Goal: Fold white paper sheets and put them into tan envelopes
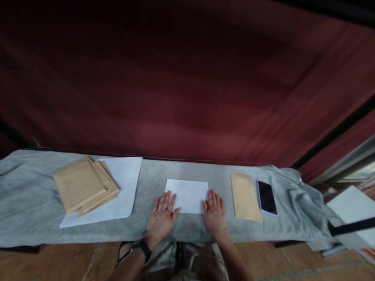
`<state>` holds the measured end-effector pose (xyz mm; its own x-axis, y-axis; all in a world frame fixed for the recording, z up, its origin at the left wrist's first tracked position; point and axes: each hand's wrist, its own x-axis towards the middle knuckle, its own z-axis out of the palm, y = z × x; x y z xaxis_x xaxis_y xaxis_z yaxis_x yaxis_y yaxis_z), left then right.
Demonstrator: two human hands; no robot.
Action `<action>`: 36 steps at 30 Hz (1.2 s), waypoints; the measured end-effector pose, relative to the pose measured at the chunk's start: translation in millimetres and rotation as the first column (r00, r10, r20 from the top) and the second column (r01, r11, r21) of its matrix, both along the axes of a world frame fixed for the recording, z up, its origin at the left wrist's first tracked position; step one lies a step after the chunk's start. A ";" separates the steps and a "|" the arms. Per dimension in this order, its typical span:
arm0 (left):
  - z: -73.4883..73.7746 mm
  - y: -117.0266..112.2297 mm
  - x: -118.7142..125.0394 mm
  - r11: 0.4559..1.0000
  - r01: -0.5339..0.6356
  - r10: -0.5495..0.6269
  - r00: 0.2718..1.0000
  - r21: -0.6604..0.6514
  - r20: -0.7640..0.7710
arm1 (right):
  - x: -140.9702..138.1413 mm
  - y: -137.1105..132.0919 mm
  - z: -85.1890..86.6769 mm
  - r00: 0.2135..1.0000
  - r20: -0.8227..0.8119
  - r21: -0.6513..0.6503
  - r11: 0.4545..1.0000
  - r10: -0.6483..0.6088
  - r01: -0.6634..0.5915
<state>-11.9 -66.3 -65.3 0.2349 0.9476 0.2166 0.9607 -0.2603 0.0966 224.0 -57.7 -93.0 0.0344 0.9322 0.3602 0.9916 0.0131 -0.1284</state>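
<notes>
A white sheet of paper (186,194), small and rectangular, lies flat on the grey cloth in front of me. My left hand (161,217) rests palm down at its lower left corner, fingers stretched out and thumb on the paper's edge. At the right edge of the sheet lies my right hand (214,211), flat with its fingers extended. Neither hand grips anything. To the right of that hand is a single brown envelope (245,197), lying flat.
A grey cloth (34,211) covers the long narrow surface. On the left, several brown envelopes (81,180) are piled on larger white paper (127,183). A phone (266,198) lies at right. A dark red panel (188,88) rises behind; a black bar (366,223) crosses the right side.
</notes>
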 end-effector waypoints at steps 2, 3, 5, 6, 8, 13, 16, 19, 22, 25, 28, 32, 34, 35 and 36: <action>0.9 0.6 0.4 1.000 -0.010 0.010 1.000 -0.022 -0.008 | 3.6 -3.7 0.9 1.000 -0.016 -0.012 1.000 -0.003 0.002; 1.4 1.4 1.8 0.999 -0.019 0.019 1.000 -0.032 -0.008 | 4.7 -5.2 1.4 1.000 -0.024 -0.019 1.000 -0.003 0.003; 2.3 3.7 8.6 0.999 -0.032 0.032 0.999 -0.044 0.005 | 5.5 -7.3 2.8 0.999 -0.038 -0.036 0.999 -0.007 0.006; 2.6 5.3 14.4 0.999 -0.022 0.023 1.000 -0.044 0.018 | 5.3 -8.0 3.5 0.999 -0.044 -0.045 0.999 -0.009 0.007; 2.7 8.7 30.3 0.999 0.038 -0.037 0.998 -0.032 0.052 | 4.4 -8.7 5.0 0.998 -0.055 -0.062 0.998 -0.012 0.009; -1.8 21.2 70.2 0.980 0.199 -0.196 0.976 -0.024 0.093 | 3.7 -8.4 7.2 0.997 -0.072 -0.088 0.996 -0.013 0.007; -4.0 34.9 73.7 0.980 0.194 -0.190 0.978 -0.041 0.081 | 4.3 -8.0 7.6 0.998 -0.066 -0.105 0.994 -0.015 0.008; -2.6 51.5 61.3 0.986 0.154 -0.151 0.987 -0.058 0.058 | 3.9 -7.7 7.8 0.997 -0.070 -0.118 0.993 -0.021 0.012; -0.5 63.5 42.2 0.993 0.085 -0.084 0.996 -0.079 0.025 | 2.9 -7.8 7.6 0.996 -0.080 -0.123 0.992 -0.027 0.017; -1.3 65.0 24.4 0.998 0.018 -0.018 1.000 -0.057 0.013 | 3.1 -8.1 7.2 0.995 -0.093 -0.117 0.993 -0.029 0.018; -3.9 58.9 12.7 1.000 -0.021 0.021 1.000 -0.019 0.016 | 4.4 -8.3 7.1 0.996 -0.092 -0.106 0.994 -0.021 0.011; -4.7 52.0 9.4 0.999 -0.038 0.038 0.999 0.005 0.030 | -0.5 -8.9 9.3 0.995 -0.091 -0.051 0.998 -0.040 0.035; -4.0 51.3 10.7 0.999 -0.042 0.042 0.999 0.007 0.035 | -9.6 -10.5 11.3 0.996 -0.090 -0.023 1.000 -0.015 0.013; -3.6 51.4 11.4 0.999 -0.042 0.042 0.998 0.007 0.038 | -15.8 -11.8 12.3 0.996 -0.087 -0.020 1.000 0.022 -0.023; -3.4 51.6 11.9 0.999 -0.042 0.041 0.998 0.007 0.042 | -22.7 -13.4 13.3 0.994 -0.084 -0.025 0.997 0.073 -0.075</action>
